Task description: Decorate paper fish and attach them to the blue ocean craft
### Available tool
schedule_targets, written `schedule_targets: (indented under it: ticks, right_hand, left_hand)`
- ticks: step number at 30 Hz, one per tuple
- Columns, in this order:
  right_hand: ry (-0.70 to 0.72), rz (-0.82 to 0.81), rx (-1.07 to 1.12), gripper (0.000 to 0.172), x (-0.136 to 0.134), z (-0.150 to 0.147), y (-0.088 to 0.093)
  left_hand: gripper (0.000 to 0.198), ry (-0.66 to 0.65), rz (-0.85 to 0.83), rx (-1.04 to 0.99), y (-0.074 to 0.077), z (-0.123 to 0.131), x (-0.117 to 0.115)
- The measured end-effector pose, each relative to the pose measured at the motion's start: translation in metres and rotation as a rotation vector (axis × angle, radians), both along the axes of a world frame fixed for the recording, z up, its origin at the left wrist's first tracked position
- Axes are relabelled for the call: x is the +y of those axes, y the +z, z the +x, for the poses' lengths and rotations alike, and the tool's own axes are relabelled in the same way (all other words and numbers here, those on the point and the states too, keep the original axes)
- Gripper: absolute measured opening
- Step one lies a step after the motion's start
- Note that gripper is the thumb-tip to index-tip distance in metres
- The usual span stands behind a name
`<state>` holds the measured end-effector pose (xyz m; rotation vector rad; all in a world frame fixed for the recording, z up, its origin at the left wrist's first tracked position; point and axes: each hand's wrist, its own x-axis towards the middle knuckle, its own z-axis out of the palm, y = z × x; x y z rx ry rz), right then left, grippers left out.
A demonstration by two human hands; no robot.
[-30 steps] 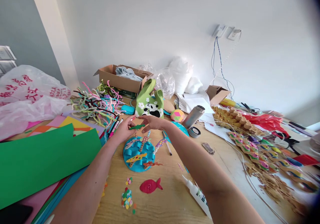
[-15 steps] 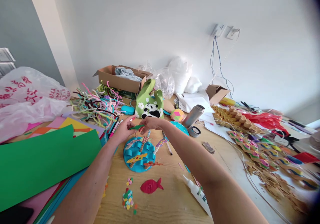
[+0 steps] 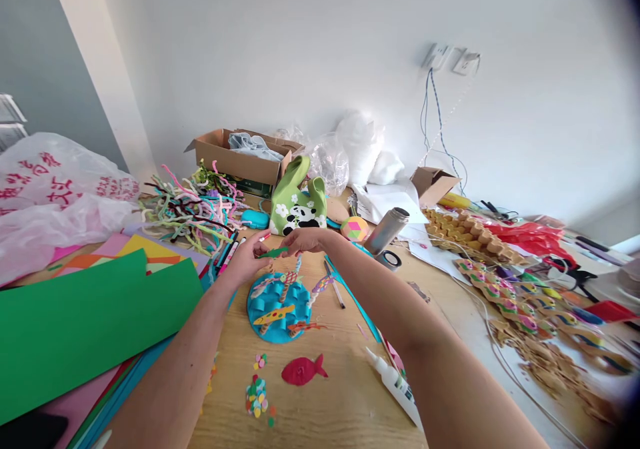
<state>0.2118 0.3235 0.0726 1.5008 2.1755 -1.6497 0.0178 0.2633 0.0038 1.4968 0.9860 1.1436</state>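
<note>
My left hand (image 3: 246,258) and my right hand (image 3: 306,241) are raised over the far side of a round blue paper craft. Both are closed on a small green paper piece (image 3: 273,253) stretched between their fingertips. A red-tipped stick shows at my left fingers. On the blue craft (image 3: 279,309), paper loops and upright twisted stems carry paper fish, among them a yellow spotted fish (image 3: 274,315) and an orange one. Nearer me lie a red paper fish (image 3: 303,371) and a little pile of coloured paper dots (image 3: 257,395).
Green paper sheets (image 3: 90,315) lie left, with pipe cleaners (image 3: 193,205) behind. A panda bag (image 3: 299,210), a metal bottle (image 3: 387,231) and a tape roll (image 3: 389,260) stand farther back. A glue bottle (image 3: 395,382) lies by my right forearm; egg-carton pieces (image 3: 475,235) lie right.
My right hand has shifted slightly up, and its forearm covers more of the table beside the bottle. The green paper stays between my hands, its face now showing a little more.
</note>
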Motion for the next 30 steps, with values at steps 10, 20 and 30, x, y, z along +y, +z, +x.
schedule_targets:
  ticks: [10, 20, 30]
  right_hand:
    - [0.099, -0.128, 0.058, 0.030, 0.008, -0.019, -0.017]
    - [0.109, -0.161, 0.202, 0.028, 0.007, -0.015, -0.039]
    - [0.038, -0.190, 0.331, 0.036, 0.006, -0.012, -0.048]
  left_hand:
    - [0.081, -0.011, 0.001, -0.007, -0.006, 0.000, 0.002]
    - [0.081, 0.004, 0.019, 0.037, -0.005, 0.000, 0.002]
    - [0.079, 0.029, 0.027, 0.030, -0.006, -0.002, 0.004]
